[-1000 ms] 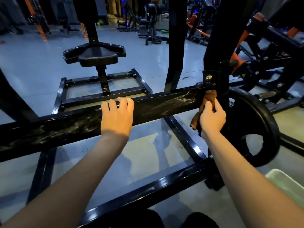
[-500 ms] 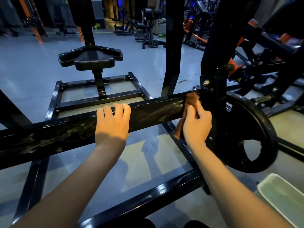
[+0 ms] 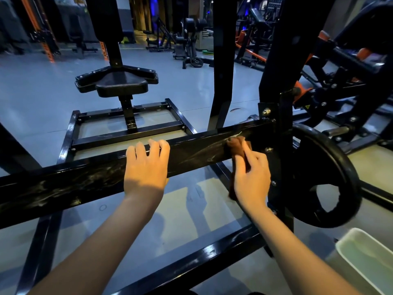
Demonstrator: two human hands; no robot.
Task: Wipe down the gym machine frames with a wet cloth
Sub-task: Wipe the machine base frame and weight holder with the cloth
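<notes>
1. No text, brand name or number can be read anywhere in the head view.
2. A small yellow triangular warning sticker (image 3: 306, 107) sits on the black machine at the far right; its symbol is too small to make out.
3. The orange perforated upright (image 3: 102, 50) behind the seat, and another orange upright (image 3: 45, 50) at the far left, show rows of holes but no legible numbers.
4. A pale board (image 3: 63, 0) at the far top left may carry printing, but it is too blurred to read.
5. The black weight plate (image 3: 348, 177) on the right shows no readable marking.
</notes>
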